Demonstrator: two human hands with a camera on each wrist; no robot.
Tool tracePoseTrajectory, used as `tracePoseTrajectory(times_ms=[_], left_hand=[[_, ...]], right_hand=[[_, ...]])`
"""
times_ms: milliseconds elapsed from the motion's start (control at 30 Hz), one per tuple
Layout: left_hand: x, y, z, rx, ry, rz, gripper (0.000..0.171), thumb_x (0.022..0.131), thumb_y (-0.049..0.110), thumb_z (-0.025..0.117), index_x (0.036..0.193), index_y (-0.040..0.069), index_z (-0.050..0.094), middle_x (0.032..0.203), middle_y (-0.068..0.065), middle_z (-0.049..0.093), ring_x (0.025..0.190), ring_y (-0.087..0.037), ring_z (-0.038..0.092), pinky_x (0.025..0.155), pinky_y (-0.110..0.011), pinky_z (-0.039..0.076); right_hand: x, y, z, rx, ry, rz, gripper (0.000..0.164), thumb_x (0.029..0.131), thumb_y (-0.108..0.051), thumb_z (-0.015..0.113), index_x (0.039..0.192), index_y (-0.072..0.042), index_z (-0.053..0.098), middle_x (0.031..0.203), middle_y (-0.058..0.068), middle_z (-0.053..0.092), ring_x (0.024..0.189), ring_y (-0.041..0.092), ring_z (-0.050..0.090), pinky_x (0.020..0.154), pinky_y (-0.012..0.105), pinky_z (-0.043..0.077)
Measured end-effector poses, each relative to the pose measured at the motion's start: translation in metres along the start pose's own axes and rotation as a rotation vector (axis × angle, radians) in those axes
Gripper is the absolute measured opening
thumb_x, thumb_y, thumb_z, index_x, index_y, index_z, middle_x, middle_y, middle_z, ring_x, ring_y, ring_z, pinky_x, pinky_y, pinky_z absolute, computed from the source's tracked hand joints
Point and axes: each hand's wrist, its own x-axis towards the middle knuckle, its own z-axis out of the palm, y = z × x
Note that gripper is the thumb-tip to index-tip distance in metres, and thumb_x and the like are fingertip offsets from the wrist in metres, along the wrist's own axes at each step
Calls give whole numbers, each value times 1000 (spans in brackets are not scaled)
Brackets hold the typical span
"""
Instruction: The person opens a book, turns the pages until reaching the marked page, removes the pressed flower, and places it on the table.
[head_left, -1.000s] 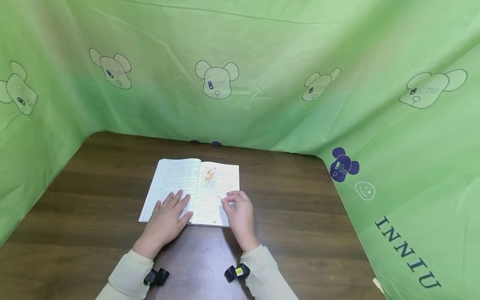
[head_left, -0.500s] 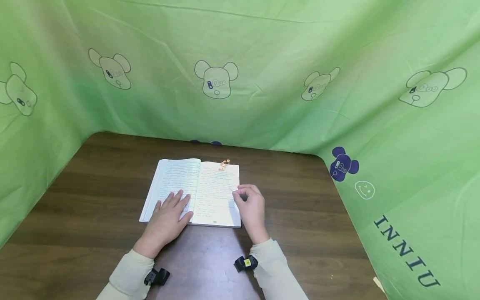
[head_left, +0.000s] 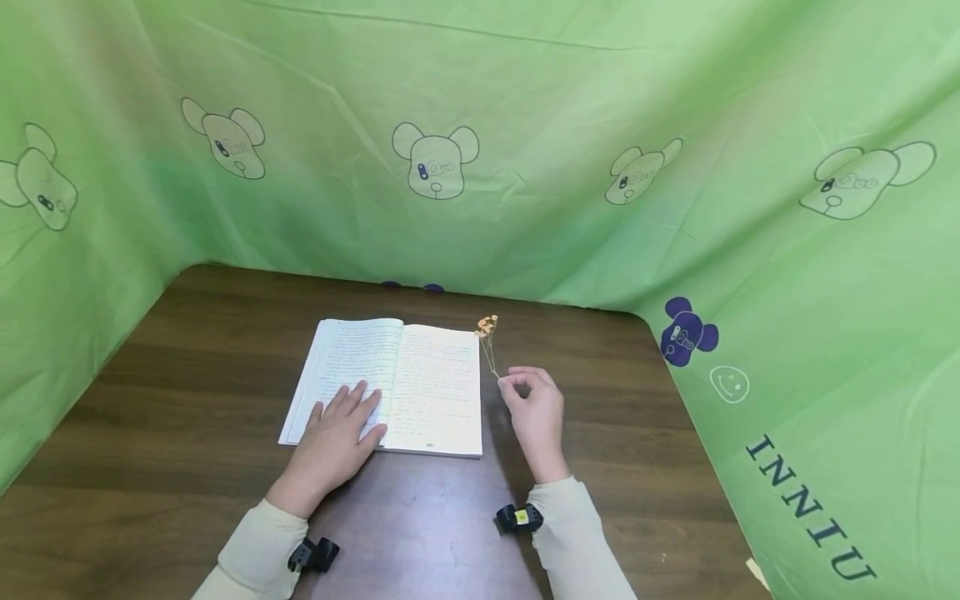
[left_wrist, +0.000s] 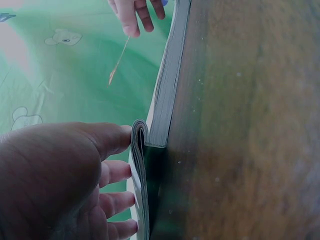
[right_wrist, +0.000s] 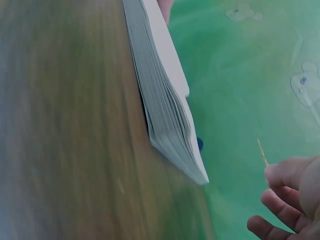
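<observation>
An open book [head_left: 438,392] lies on the wooden table, its printed pages facing up. My left hand [head_left: 333,446] rests on the left page with fingers spread; in the left wrist view its thumb [left_wrist: 112,137] and fingertips touch the page near the spine. My right hand [head_left: 536,417], off to the right of the book, pinches the thin stem of a small dried flower sprig [head_left: 487,327] between thumb and forefinger. Orange blossoms top the sprig, which points away from me just past the book's upper right corner. In the right wrist view only a short bit of stem [right_wrist: 262,150] shows.
The brown table [head_left: 607,417] extends on every side of the book. Green cloth [head_left: 525,167] printed with bear heads hangs around its back and sides. A small pale object [head_left: 757,572] is at the right edge. Black cameras sit on both wrists.
My right hand has moved right, carrying the flower sprig from above the right page to beyond the book's right edge. The left hand and the book have stayed in place.
</observation>
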Motion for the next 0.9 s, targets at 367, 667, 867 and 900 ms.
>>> tracePoseTrajectory(times_ms=[367, 667, 867, 900], left_hand=[[0, 0, 0, 6, -5, -7, 61, 103, 42, 56, 154, 10, 47, 164, -17, 35, 153, -43, 26, 118, -72, 18], [-2, 1, -2, -7, -6, -1, 60, 104, 41, 57, 154, 9, 47, 164, -17, 35, 153, -43, 27, 118, -72, 18], [-2, 2, -2, -5, 2, 6, 60, 104, 41, 57, 153, 9, 48, 163, -17, 36, 152, -43, 28, 117, -72, 19], [-2, 2, -2, -3, 3, 7, 60, 104, 41, 57, 153, 9, 49, 163, -17, 36, 152, -43, 28, 117, -72, 20]], right_hand=[[13, 29, -24, -52, 38, -7, 11, 86, -12, 80, 81, -3, 78, 105, 7, 76, 105, 27, 69, 93, 41, 50], [17, 52, -30, -109, 4, 51, 14, 88, -16, 79, 83, -3, 79, 107, 8, 75, 107, 28, 68, 97, 43, 49], [17, 61, -31, -113, 2, 70, 15, 87, -17, 79, 82, -3, 78, 108, 9, 75, 108, 29, 68, 97, 43, 48], [18, 62, -32, -119, 1, 70, 15, 87, -17, 79, 82, -3, 78, 108, 9, 75, 108, 30, 68, 97, 44, 48]])
